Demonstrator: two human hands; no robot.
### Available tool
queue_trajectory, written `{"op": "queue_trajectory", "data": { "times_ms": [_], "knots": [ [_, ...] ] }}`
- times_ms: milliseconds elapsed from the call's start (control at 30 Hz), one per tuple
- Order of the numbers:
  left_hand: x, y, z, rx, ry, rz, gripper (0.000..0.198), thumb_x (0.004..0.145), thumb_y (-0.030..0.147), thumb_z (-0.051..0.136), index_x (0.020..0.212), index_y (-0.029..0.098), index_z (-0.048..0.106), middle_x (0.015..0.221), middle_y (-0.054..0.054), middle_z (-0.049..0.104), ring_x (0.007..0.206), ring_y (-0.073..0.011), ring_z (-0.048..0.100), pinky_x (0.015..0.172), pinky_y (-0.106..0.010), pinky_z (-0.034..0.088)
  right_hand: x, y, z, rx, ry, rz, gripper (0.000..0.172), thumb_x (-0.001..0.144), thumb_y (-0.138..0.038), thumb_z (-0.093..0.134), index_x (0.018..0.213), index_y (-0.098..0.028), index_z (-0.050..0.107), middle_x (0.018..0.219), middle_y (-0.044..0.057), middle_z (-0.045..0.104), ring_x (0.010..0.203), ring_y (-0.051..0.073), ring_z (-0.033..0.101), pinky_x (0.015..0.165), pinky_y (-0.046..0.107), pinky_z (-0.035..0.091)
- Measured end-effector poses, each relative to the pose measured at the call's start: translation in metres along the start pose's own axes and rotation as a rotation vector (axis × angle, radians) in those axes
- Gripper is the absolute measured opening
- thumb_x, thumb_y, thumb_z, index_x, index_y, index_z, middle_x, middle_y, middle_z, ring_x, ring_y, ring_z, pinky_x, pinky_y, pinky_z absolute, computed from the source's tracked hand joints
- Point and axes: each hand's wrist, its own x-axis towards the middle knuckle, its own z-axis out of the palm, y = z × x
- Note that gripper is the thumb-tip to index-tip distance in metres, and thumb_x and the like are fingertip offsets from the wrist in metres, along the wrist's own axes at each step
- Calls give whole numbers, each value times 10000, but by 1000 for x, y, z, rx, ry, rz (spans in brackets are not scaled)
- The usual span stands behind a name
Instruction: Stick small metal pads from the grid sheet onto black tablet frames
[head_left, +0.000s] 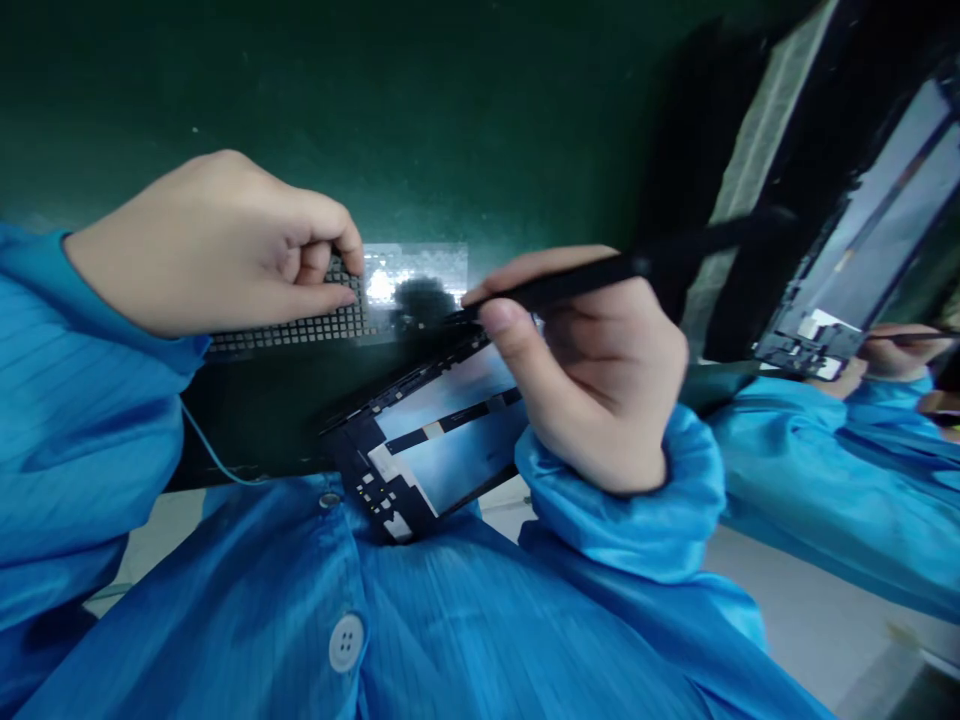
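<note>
On my feed the left hand [217, 245] is closed in a firm pinch, thumb and forefinger gripping the edge of a black mesh sheet [315, 322]. The sheet's far part disappears into a bright glare and a dark blot, so I can't read its surface there. The right hand [600, 375] is clenched around a slim black pen-like tool [570, 285], held much like a pencil, with its tip angled down toward the mesh. I can't tell whether the tip [452, 315] touches anything.

The job I'm looking at seems to be close work with the tool around the mesh, and that step looks in progress. I judge that the next move calls for a steady pinch on the left and small, controlled motion on the right.

The black phone frame [420, 440], with its open panels, lies below both hands, just against the chest of the blue smock [465, 640]. A white button [346, 642] shows on the smock, and a thin blue cord [214, 455] runs from the left sleeve. A dark green surface [375, 110] fills the top of the view. At far right, a glossy panel [862, 230] shows a blue sleeve and a hand with a pen, though I can't tell whether that's a reflection or a co-worker.
</note>
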Motion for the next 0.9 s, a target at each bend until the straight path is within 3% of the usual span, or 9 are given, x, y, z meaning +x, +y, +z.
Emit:
{"op": "queue_trajectory", "data": {
  "times_ms": [100, 167, 367, 533, 600, 667, 767, 833, 900],
  "knots": [
    [1, 1, 0, 26, -7, 8, 614, 995, 737, 487, 1072, 237, 835, 688, 17, 689, 697, -144, 615, 955, -438, 611, 30, 7, 12, 76, -303, -94, 200, 1114, -458, 735, 1181, -273, 774, 1158, 40, 856, 1080, 247, 831, 1011, 426, 703],
    [2, 0, 1, 64, -11, 15, 683, 994, 759, 421, 1077, 223, 837, 672, 31, 652, 683, -143, 620, 958, -456, 613, 40, 14, 19, 84, -393, -107, 236, 1129, -466, 708, 1194, -249, 776, 1172, 48, 864, 1105, 247, 833, 1039, 419, 696],
    [4, 0, 5, 157, -45, -5, 1006, 933, 883, 221, 1162, 100, 809, 720, 67, 598, 767, -136, 732, 913, -556, 610, 35, 17, 19, 93, -392, -63, 218, 1125, -418, 715, 1234, -240, 779, 1216, 65, 870, 1165, 261, 826, 1084, 418, 678],
    [5, 2, 3, 143, -37, 25, 1088, 899, 931, 160, 1157, 96, 808, 723, 61, 602, 786, -143, 769, 846, -566, 597, 39, 16, 23, 83, -420, -89, 139, 1114, -356, 714, 1160, -251, 791, 1216, 74, 874, 1140, 274, 830, 1082, 445, 675],
    [6, 0, 0, 149, -44, 27, 1102, 904, 935, 152, 1160, 86, 806, 722, 59, 601, 778, -131, 766, 838, -564, 586, 42, 16, 22, 195, -414, -30, 117, 1087, -362, 761, 1112, -253, 795, 1159, 62, 877, 1093, 263, 831, 1043, 435, 688],
    [5, 0, -2, 145, -46, 23, 1086, 925, 927, 168, 1163, 85, 810, 704, 62, 592, 711, -92, 724, 823, -552, 588, 39, 16, 15, 418, -352, 79, 137, 1052, -390, 819, 1077, -257, 796, 1079, 32, 874, 982, 228, 827, 956, 401, 707],
    [-3, 14, 2, 131, -14, 54, 974, 1009, 873, 245, 1105, 97, 826, 666, 65, 539, 609, -46, 627, 815, -564, 611, 15, 17, -11, 691, -98, 227, 144, 1010, -390, 873, 1043, -263, 813, 971, -2, 854, 801, 165, 773, 773, 311, 680],
    [-14, 32, 13, 160, 24, 65, 903, 1044, 864, 322, 1036, 116, 827, 667, 51, 501, 603, -87, 632, 851, -644, 636, -16, 20, -32, 701, 129, 288, 117, 981, -355, 887, 1004, -256, 828, 896, 1, 824, 745, 150, 722, 670, 271, 619],
    [-27, 53, 32, 226, 75, 21, 889, 1036, 908, 367, 1054, 138, 812, 739, 6, 528, 676, -196, 705, 861, -738, 650, -54, 23, -49, 592, 350, 343, 99, 963, -333, 883, 977, -254, 827, 845, 2, 786, 719, 147, 679, 608, 255, 562]
  ]
}}
